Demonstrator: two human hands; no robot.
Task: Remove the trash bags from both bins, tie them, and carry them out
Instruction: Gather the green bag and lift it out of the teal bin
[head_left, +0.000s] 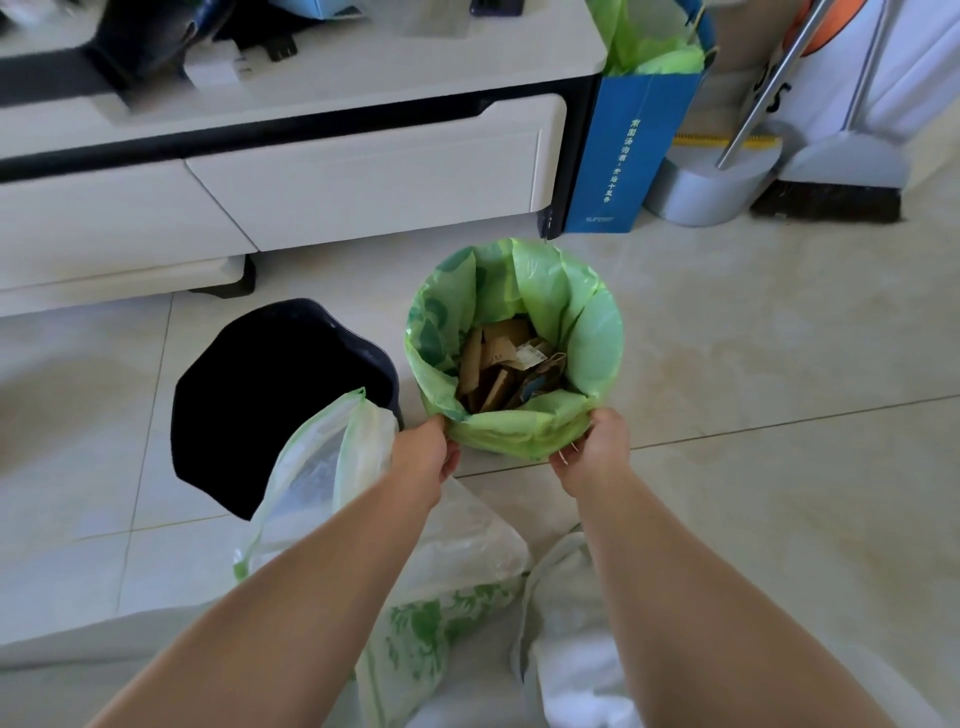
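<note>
- Here, the left hand (426, 449) and right hand (597, 447) each had a closed grip on the green liner (592, 343) at six o'clock.
- Peeling its overhang evenly off the rim before lifting looked wise, lest the cardboard (498, 364) tear it.

left hand (425, 451) | right hand (597, 451) | arms extended | both grips pinched closed

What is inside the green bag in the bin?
The green bag holds cardboard pieces and paper scraps. Whatever lies under them is covered, and the bag hides the bin itself.
</note>
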